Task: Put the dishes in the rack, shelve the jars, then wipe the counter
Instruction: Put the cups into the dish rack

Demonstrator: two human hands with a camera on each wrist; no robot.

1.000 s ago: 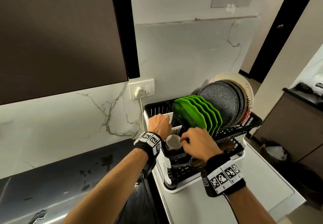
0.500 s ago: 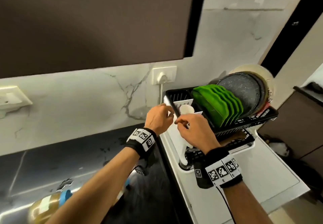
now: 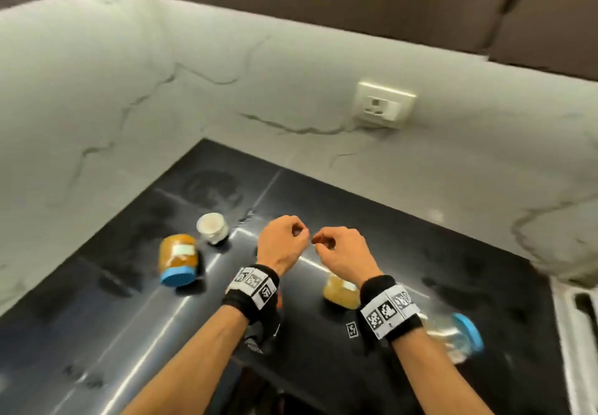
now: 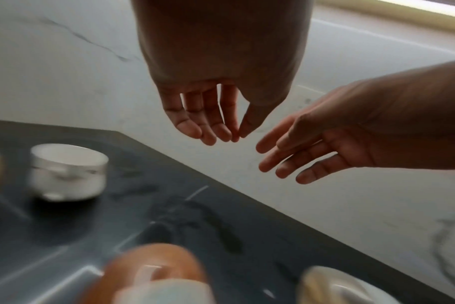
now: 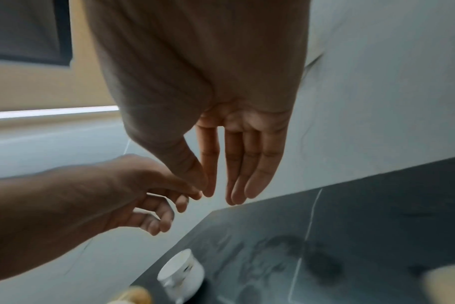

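In the head view both hands hover empty over the black counter (image 3: 404, 220), fingers loosely curled, fingertips almost meeting. My left hand (image 3: 299, 232) is just right of a small white jar (image 3: 212, 227) and an amber jar with a blue lid (image 3: 178, 259) that lies tilted. My right hand (image 3: 320, 241) is above a second amber jar (image 3: 341, 291), partly hidden by the wrist. A clear jar with a blue lid (image 3: 459, 333) lies blurred at the right. The left wrist view shows my left hand (image 4: 221, 135) relaxed above the white jar (image 4: 68, 170). The right wrist view shows my right hand (image 5: 221, 195) with straight fingers.
Marble walls meet in a corner behind the counter, with a wall socket (image 3: 385, 105) on the right-hand one. Dark cabinets hang above. A white edge (image 3: 569, 333) borders the counter at the far right. The dish rack is out of view.
The view has swung left from the dish rack to the counter with the jars. Both hands have left the rack and the white cup and now hang empty over the counter.
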